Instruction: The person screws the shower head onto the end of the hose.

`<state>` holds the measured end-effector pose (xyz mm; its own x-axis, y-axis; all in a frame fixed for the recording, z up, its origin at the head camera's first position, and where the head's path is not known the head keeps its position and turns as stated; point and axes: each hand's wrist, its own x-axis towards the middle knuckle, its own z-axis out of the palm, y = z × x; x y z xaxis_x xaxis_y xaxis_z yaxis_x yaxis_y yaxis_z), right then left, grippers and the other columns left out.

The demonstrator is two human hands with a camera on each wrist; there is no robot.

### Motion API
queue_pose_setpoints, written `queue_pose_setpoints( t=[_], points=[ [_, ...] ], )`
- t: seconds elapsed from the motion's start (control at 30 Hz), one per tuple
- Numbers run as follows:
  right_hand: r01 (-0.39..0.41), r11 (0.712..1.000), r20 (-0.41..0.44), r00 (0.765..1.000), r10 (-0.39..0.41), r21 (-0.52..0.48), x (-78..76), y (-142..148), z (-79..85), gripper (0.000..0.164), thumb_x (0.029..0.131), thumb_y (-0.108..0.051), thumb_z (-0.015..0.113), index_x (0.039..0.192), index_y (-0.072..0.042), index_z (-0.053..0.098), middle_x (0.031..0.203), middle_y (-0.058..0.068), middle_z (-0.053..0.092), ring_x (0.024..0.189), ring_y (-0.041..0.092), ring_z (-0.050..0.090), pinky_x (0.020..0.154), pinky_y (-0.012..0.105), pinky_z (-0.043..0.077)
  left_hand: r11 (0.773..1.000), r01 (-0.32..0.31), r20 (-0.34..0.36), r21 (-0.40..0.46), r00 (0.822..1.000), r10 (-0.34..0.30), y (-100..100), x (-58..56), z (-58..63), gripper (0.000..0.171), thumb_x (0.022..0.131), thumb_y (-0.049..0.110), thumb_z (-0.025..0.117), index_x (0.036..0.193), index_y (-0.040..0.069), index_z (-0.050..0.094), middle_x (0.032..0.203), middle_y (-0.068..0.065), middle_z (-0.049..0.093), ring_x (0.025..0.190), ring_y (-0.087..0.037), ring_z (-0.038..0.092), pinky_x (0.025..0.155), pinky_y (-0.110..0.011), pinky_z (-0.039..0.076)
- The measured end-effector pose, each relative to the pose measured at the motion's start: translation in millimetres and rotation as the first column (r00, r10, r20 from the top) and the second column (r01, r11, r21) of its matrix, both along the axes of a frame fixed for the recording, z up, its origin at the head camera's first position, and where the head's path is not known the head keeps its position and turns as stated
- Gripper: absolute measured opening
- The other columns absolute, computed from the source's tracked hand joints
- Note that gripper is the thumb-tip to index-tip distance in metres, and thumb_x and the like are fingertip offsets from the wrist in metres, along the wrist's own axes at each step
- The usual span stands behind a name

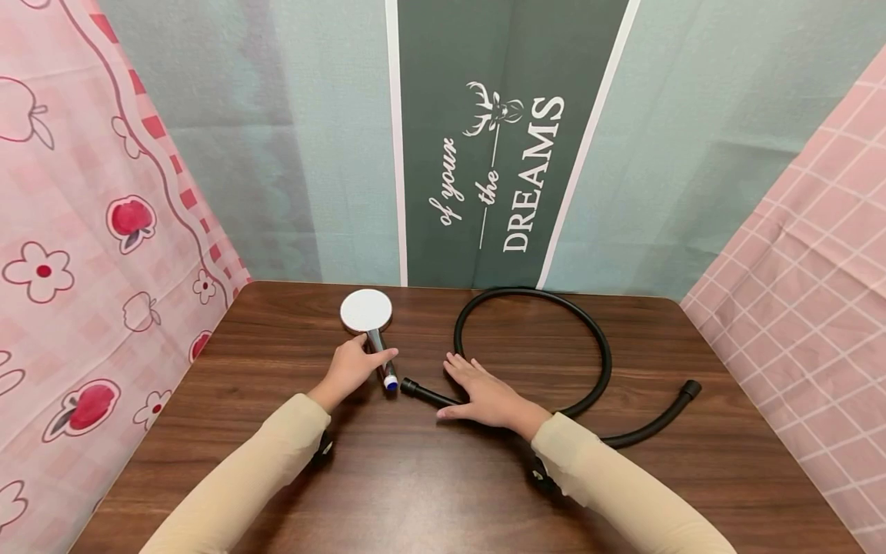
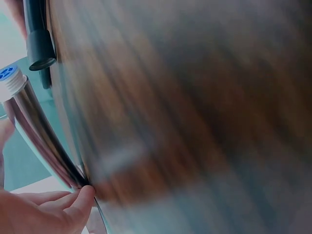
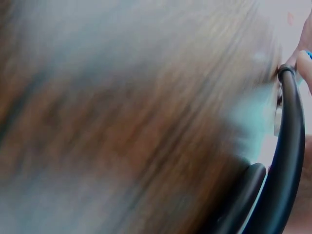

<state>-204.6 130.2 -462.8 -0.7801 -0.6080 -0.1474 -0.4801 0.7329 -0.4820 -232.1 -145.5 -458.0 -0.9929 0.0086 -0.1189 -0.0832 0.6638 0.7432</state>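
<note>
A handheld shower head (image 1: 365, 310) with a round white face lies on the left of the table. My left hand (image 1: 348, 371) holds its chrome handle, thumb on one side and fingers on the other. In the left wrist view the handle (image 2: 46, 134) ends in a white threaded collar with a blue insert. Close to that collar is one end of a black shower hose (image 1: 601, 331). Over the hose near this end, my right hand (image 1: 487, 398) lies with fingers extended and thumb spread. The right wrist view shows the hose (image 3: 287, 141) running beside the hand.
The hose makes one large loop toward the back edge of the brown wooden table (image 1: 415, 477). Its other end (image 1: 691, 388) points to the right. Fabric hangs behind the table, with a pink patterned curtain (image 1: 41, 231) left and a pink checked one (image 1: 824, 231) right.
</note>
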Motion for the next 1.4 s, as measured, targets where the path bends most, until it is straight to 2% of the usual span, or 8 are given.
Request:
queue_pose_setpoints(
  t=[0.3,0.43,0.5,0.57,0.77,1.07,1.27,1.4],
  points=[
    [-0.02,1.0,0.002,1.0,0.02,-0.003,1.7,-8.4,1.4,0.091,0.091,-0.056,0.064,0.155,-0.004,0.026,0.166,0.014,0.019,0.155,0.026,0.016,0.128,0.047,0.013,0.999,-0.044,-0.016,0.013,0.999,0.044,6.9,0.0,-0.7,0.07,0.091,0.045,0.069,0.134,-0.008,0.052,0.133,-0.03,0.059,0.125,-0.043,0.056,0.102,-0.054,0.05],
    [-0.014,1.0,0.011,1.0,0.014,0.002,2.5,-11.3,2.1,0.09,0.091,-0.055,0.063,0.156,-0.004,0.026,0.166,0.013,0.019,0.155,0.026,0.016,0.128,0.047,0.014,0.998,-0.063,-0.028,-0.008,0.998,0.063,10.6,-0.2,0.4,0.058,0.09,0.044,0.071,0.117,-0.006,0.06,0.113,-0.026,0.067,0.106,-0.038,0.064,0.091,-0.048,0.054],
    [-0.012,1.0,0.013,1.0,0.012,0.002,2.5,-12.2,2.3,0.089,0.092,-0.054,0.064,0.155,-0.004,0.027,0.166,0.013,0.019,0.155,0.025,0.017,0.128,0.046,0.015,0.997,-0.069,-0.037,-0.019,0.997,0.068,12.1,-0.5,0.8,0.052,0.089,0.043,0.072,0.108,-0.004,0.061,0.1,-0.022,0.068,0.094,-0.033,0.063,0.083,-0.045,0.053],
    [-0.009,1.0,0.013,1.0,0.009,0.004,2.4,-13.6,2.1,0.088,0.092,-0.053,0.064,0.155,-0.004,0.028,0.166,0.013,0.02,0.155,0.026,0.017,0.128,0.046,0.015,0.997,-0.073,-0.044,-0.031,0.996,0.072,13.2,-0.6,1.1,0.05,0.088,0.042,0.073,0.105,-0.003,0.061,0.095,-0.02,0.067,0.089,-0.031,0.062,0.079,-0.044,0.052],
    [-0.009,0.999,0.008,1.0,0.008,0.032,3.3,-19.2,0.4,0.086,0.092,-0.053,0.064,0.155,-0.005,0.029,0.165,0.011,0.022,0.155,0.024,0.019,0.128,0.043,0.017,0.995,-0.09,-0.05,-0.045,0.995,0.088,15.7,-0.9,1.1,0.05,0.087,0.038,0.075,0.107,-0.006,0.06,0.095,-0.021,0.067,0.089,-0.031,0.061,0.08,-0.044,0.052],
    [-0.017,0.999,0.003,1.0,0.017,0.046,5.0,-27.4,-2.0,0.082,0.093,-0.051,0.063,0.153,-0.003,0.033,0.164,0.013,0.025,0.154,0.024,0.022,0.128,0.043,0.018,0.993,-0.114,-0.028,-0.009,0.993,0.114,15.4,-1.1,1.6,0.038,0.086,0.028,0.076,0.1,-0.003,0.059,0.087,-0.017,0.065,0.077,-0.026,0.057,0.068,-0.035,0.049],
    [-0.013,0.997,0.006,1.0,0.013,0.077,6.4,-31.3,-3.6,0.08,0.095,-0.051,0.061,0.154,-0.004,0.032,0.164,0.011,0.024,0.154,0.023,0.021,0.128,0.042,0.017,0.992,-0.124,-0.031,0.012,0.992,0.124,12.3,-2.5,-1.8,0.041,0.087,0.025,0.076,0.111,-0.004,0.063,0.098,-0.02,0.07,0.084,-0.028,0.063,0.076,-0.04,0.054],
    [-0.014,0.997,-0.004,1.0,0.015,0.081,7.7,-33.5,-3.0,0.078,0.096,-0.048,0.061,0.153,-0.003,0.033,0.164,0.013,0.025,0.154,0.025,0.023,0.128,0.044,0.019,0.99,-0.135,-0.013,0.047,0.991,0.136,11.4,-1.8,-0.9,0.038,0.087,0.024,0.075,0.111,-0.004,0.063,0.099,-0.02,0.07,0.085,-0.027,0.062,0.077,-0.039,0.054]
  ],
)
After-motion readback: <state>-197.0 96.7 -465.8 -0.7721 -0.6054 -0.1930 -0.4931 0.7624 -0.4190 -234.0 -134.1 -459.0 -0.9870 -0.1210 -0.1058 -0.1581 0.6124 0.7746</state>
